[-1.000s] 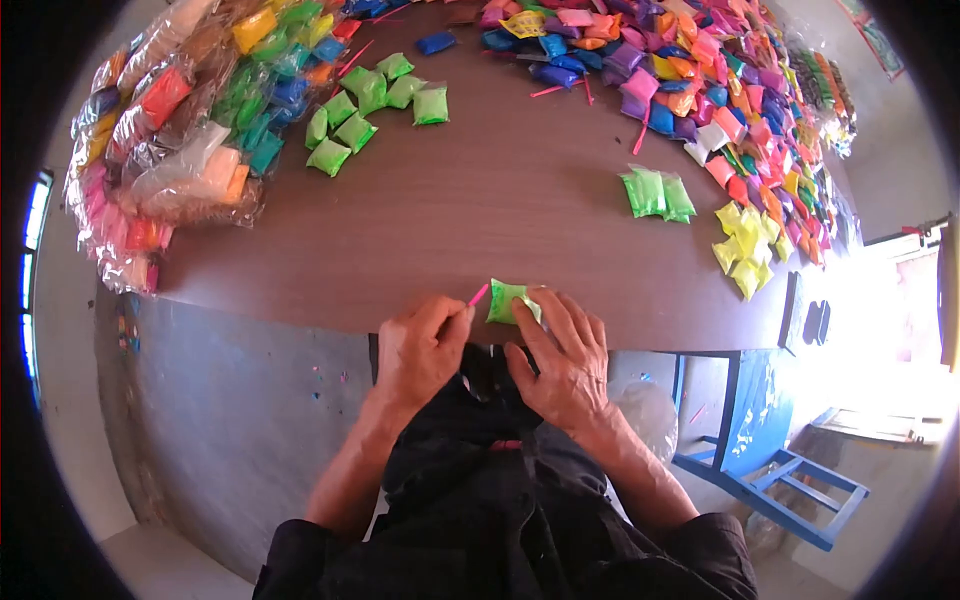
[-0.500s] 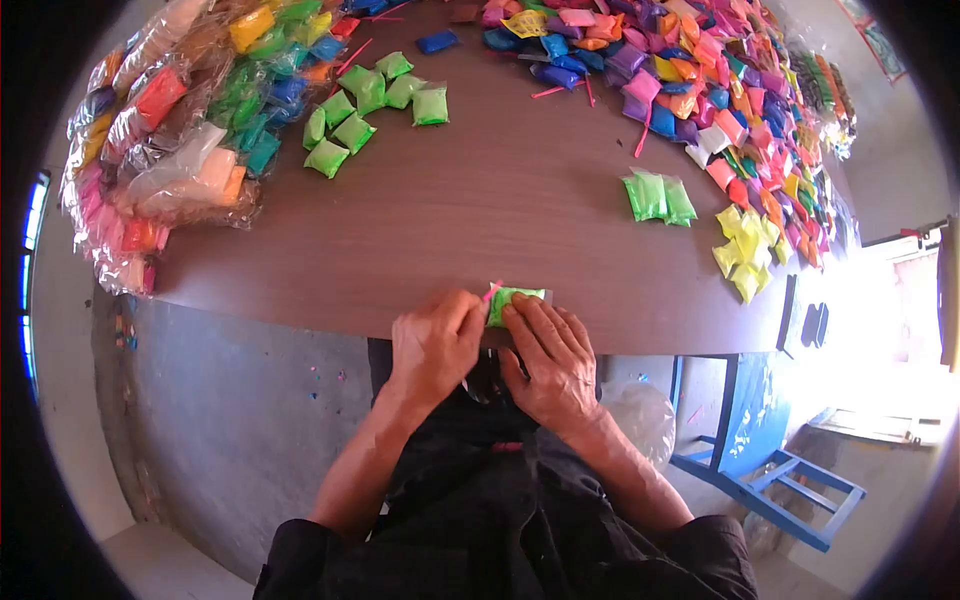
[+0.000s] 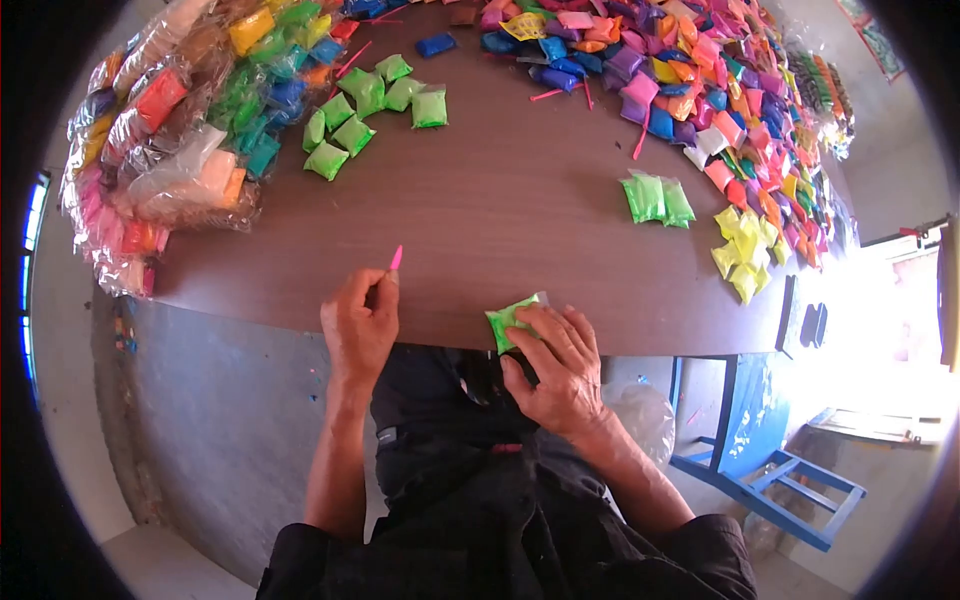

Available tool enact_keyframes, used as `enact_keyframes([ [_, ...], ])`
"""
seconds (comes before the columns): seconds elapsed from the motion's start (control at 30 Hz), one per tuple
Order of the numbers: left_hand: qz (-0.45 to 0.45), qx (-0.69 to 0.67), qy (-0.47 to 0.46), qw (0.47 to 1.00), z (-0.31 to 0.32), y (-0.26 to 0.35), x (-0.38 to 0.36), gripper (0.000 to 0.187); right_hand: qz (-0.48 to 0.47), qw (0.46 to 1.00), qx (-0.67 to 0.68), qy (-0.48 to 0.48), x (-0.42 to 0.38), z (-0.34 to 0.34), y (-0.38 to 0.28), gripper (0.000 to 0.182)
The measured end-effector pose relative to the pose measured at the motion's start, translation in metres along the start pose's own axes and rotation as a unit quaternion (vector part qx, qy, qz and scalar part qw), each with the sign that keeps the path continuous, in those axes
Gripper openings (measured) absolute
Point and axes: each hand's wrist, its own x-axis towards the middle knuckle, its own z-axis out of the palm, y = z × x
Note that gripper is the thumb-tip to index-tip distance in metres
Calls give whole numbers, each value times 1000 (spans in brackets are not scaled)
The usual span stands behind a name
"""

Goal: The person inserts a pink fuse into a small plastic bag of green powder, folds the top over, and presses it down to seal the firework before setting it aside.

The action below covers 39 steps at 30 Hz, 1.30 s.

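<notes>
Between the thumb and fingertips of my left hand [image 3: 362, 318] is a slim pink plastic stick [image 3: 397, 257], pointing up and away from me. The hand is closed, a little in from the table's near edge. My right hand [image 3: 556, 362] rests its curled fingers on a bright green clear-wrapped packet [image 3: 505, 316], pinning it at the table edge. Its thumb sits lower, by the near side of the packet, and the fingers cover the packet's right part.
Loose green packets [image 3: 367, 92] lie at the far left beside bulky bags of coloured packets [image 3: 200, 140]. Stacked green packets [image 3: 658, 199], yellow packets [image 3: 748, 250] and a large mixed pile [image 3: 690, 60] are on the right. A blue stool [image 3: 760, 480] stands below.
My left hand has moved left, away from the packet, carrying the pink stick. Under my right hand the green packet has turned and slid slightly toward me.
</notes>
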Motion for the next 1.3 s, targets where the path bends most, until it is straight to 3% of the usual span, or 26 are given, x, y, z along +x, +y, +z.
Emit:
enact_keyframes([
  [0.67, 82, 27, 47, 995, 14, -11, 2, 14, -1, 996, -85, -39, -18, 13, -11, 61],
  [1.3, 77, 31, 39, 996, 14, -15, -3, 10, 13, 994, -96, 48, -16, -24, 11, 40],
])
